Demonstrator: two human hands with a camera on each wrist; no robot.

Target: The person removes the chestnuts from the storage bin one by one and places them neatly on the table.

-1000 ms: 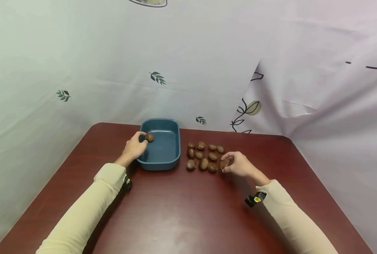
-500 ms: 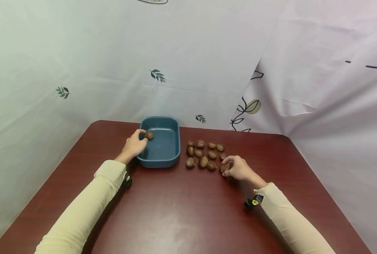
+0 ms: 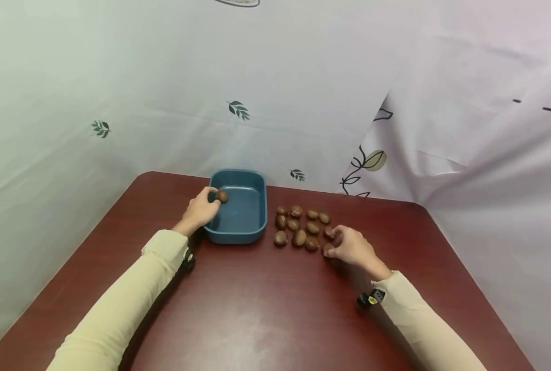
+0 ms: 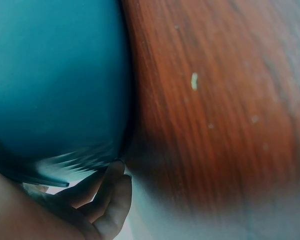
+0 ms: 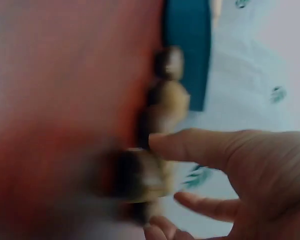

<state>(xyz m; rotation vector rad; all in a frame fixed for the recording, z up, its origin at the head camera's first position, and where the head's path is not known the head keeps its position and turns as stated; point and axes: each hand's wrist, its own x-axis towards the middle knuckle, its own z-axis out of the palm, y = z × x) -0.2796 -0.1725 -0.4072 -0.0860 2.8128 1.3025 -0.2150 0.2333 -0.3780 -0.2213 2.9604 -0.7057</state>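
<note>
At the left wall of a blue plastic box (image 3: 236,238), my left hand (image 3: 200,210) holds a brown chestnut (image 3: 221,196) between thumb and fingertips. In the left wrist view, the fingers (image 4: 117,202) curl beside the box's wall; the chestnut is hidden there. My right hand (image 3: 353,248) is at the right end of the grouped chestnuts. Its thumb is beside the nearest one (image 3: 328,250), and the index finger stands apart from the thumb near another chestnut (image 3: 328,233). The right wrist view, though blurred, shows the spread thumb and fingers around this end chestnut (image 5: 140,175).
Several more chestnuts (image 3: 298,237) lie in rough rows right of the box. All stand on a dark red wooden table (image 3: 257,299) with rounded far corners. A pale cloth with leaf prints (image 3: 297,175) hangs behind it.
My right hand has moved a chestnut slightly nearer, to the end of the front row, and its fingers have since spread from it. The left hand keeps its chestnut at the box.
</note>
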